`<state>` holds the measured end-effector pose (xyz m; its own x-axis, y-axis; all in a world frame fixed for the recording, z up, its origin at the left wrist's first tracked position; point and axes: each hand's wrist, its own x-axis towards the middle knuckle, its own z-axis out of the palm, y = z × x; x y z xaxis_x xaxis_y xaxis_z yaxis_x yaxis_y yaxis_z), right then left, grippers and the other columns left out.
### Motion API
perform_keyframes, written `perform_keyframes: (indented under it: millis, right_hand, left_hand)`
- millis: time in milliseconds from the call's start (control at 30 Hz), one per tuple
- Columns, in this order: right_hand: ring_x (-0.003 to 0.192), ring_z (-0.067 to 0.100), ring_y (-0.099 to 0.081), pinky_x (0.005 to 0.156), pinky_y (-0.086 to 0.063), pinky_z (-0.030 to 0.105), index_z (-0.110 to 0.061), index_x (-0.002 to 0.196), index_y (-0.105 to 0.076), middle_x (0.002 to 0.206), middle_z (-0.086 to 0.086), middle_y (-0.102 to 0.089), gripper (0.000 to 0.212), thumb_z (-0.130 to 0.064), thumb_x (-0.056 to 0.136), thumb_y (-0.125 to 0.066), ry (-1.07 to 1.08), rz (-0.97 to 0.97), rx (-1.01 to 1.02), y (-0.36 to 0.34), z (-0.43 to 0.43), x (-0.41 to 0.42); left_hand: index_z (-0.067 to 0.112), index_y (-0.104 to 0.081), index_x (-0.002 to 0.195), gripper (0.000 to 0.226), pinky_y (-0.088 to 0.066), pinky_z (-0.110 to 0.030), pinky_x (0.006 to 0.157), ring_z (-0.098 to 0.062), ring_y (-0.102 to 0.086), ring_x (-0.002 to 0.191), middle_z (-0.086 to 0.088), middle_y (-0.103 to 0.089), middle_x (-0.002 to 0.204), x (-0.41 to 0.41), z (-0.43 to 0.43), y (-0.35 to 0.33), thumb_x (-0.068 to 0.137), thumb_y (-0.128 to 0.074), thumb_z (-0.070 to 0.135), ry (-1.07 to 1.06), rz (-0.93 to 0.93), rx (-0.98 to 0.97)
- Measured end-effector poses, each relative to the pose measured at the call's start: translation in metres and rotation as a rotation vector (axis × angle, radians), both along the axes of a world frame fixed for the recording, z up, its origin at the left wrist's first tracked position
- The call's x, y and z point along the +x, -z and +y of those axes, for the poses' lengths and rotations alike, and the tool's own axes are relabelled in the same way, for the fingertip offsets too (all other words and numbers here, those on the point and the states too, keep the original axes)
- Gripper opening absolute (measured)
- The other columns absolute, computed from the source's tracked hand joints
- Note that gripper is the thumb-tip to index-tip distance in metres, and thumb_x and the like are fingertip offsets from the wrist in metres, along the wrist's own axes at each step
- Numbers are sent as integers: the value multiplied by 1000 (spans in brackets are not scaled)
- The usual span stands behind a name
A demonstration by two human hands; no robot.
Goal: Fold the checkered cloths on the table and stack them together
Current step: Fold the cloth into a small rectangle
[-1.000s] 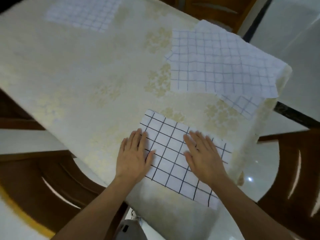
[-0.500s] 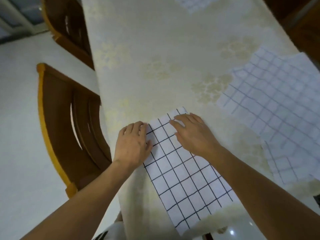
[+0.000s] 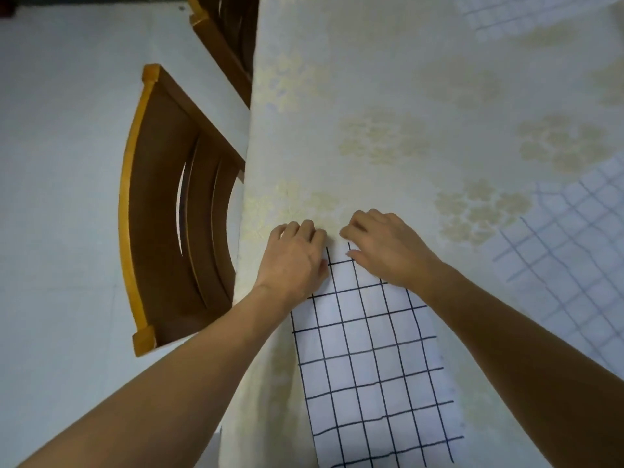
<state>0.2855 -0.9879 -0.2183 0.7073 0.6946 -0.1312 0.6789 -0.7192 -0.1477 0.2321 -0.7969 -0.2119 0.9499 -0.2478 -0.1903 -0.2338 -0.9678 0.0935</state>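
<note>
A folded white cloth with a bold black grid [image 3: 371,366] lies lengthwise at the near edge of the table [image 3: 388,79]. My left hand [image 3: 293,261] grips its far left corner with curled fingers. My right hand [image 3: 388,251] pinches the far edge beside it, thumb on the cloth and fingers curled over the end. A larger cloth with a thin blue grid [image 3: 574,258] lies spread flat to the right. At the far right top edge lies a third pale checkered cloth [image 3: 503,15].
The table wears a cream tablecloth with faint gold flower patterns, which hangs over the left edge. A brown wooden chair [image 3: 162,211] stands close on the left and a second chair [image 3: 226,32] farther back. The floor is pale tile.
The view has swung left. Both hands slid from flat on the middle of the black-grid cloth up to its far end, and their fingers curled onto that edge.
</note>
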Motion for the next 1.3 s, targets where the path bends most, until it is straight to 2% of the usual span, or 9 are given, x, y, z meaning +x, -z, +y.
perform_keyframes:
  millis: [133, 267, 467, 767, 900, 967, 1067, 1233, 1300]
  right_hand:
    - [92, 25, -55, 75, -44, 38, -14, 109, -62, 104, 3, -58, 29, -33, 88, -69, -56, 58, -25, -2, 5, 12]
    - [99, 24, -54, 83, -40, 38, -16, 113, -61, 109, 1, -57, 32, -38, 92, -64, -100, 128, -42, -5, 6, 21]
    - [109, 20, -48, 94, -34, 36, -20, 121, -56, 117, -1, -52, 35, -44, 96, -57, -126, 208, -73, -12, 6, 25]
    - [111, 17, -45, 101, -31, 38, -28, 124, -58, 115, -5, -48, 32, -45, 98, -51, -177, 276, -169, -15, 5, 26]
    - [108, 18, -48, 96, -32, 36, -24, 122, -57, 102, -7, -46, 28, -41, 101, -49, -165, 292, -158, -19, 7, 31]
    - [106, 18, -51, 92, -34, 35, -22, 123, -56, 106, -4, -52, 28, -39, 102, -49, -146, 295, -137, -20, 7, 34]
    - [101, 18, -52, 87, -37, 33, -21, 122, -56, 107, -3, -54, 26, -37, 102, -49, -105, 303, -109, -20, 7, 37]
    - [87, 15, -45, 76, -33, 30, -23, 114, -57, 92, -8, -45, 21, -37, 99, -53, -28, 315, -95, -20, 5, 43]
    - [85, 17, -48, 71, -36, 31, -21, 108, -57, 91, -6, -48, 17, -34, 97, -55, 16, 340, -113, -21, 6, 46]
  left_hand:
    - [15, -57, 119, 35, -40, -37, 91, -26, -53, 98, -6, -58, 109, 7, -2, -1, 89, -56, 33, 1, 41, -27]
    - [16, -52, 117, 35, -35, -35, 96, -24, -49, 104, -2, -56, 111, 13, -5, 0, 90, -50, 38, 1, 100, 0]
    - [15, -57, 111, 34, -32, -39, 100, -23, -49, 105, -2, -53, 109, 17, -10, 0, 90, -47, 41, 16, 156, 75]
    - [17, -57, 119, 34, -32, -43, 105, -25, -52, 107, -4, -57, 114, 12, -10, 1, 93, -45, 34, 120, 97, 56]
    - [19, -53, 122, 34, -37, -36, 92, -23, -54, 100, -2, -59, 111, 13, -7, -1, 93, -43, 32, 110, 72, 8]
    - [18, -51, 126, 37, -38, -35, 88, -23, -53, 101, -2, -59, 114, 14, -6, -1, 94, -43, 32, 99, 67, 8]
    - [17, -50, 127, 36, -41, -36, 86, -24, -52, 100, -4, -58, 115, 17, -5, 0, 94, -43, 31, 92, 59, 19]
    - [17, -50, 130, 35, -41, -35, 86, -23, -52, 103, -4, -58, 118, 30, 0, 1, 97, -43, 27, 103, 40, 16]
    - [16, -48, 133, 36, -41, -33, 86, -23, -52, 106, -4, -58, 121, 38, 2, -2, 99, -43, 27, 104, 32, 16]
